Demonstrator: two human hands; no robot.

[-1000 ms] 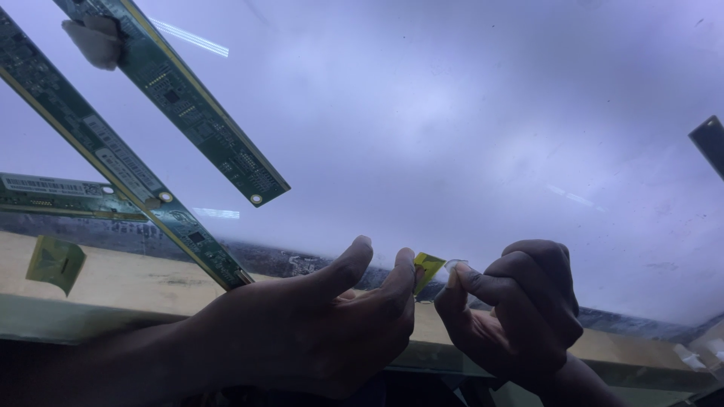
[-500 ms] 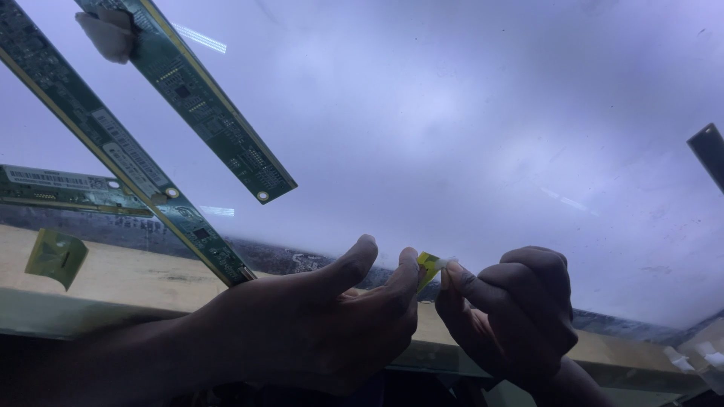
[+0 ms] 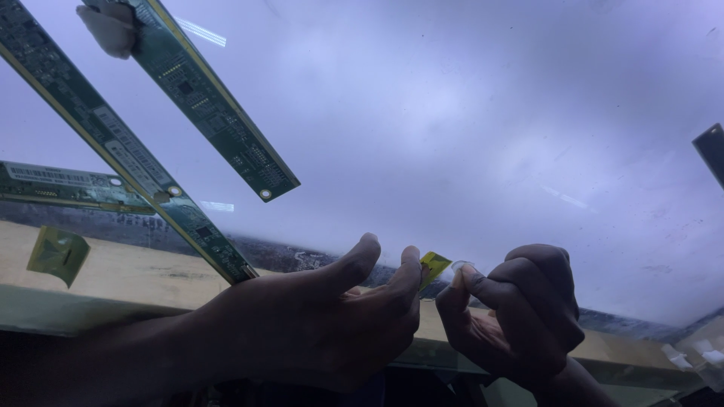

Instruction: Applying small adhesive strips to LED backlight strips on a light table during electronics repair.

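Our left hand (image 3: 324,316) pinches one small yellow tape tab (image 3: 433,266) between thumb and forefinger, at the near edge of the big pale glass panel (image 3: 467,136). Our right hand (image 3: 520,316), curled, grips the tab's other end with its fingertips, seemingly to steady it. Three long green circuit strips (image 3: 211,113) lie on the panel at left; one yellow tape piece (image 3: 59,255) sits on the wooden bench (image 3: 128,271).

the left hand (image 3: 317,324) covers most of the small yellow tab (image 3: 434,266), both forearms run off the edge at six o'clock, and two long green circuit strips (image 3: 211,102) are cut off at eleven o'clock.
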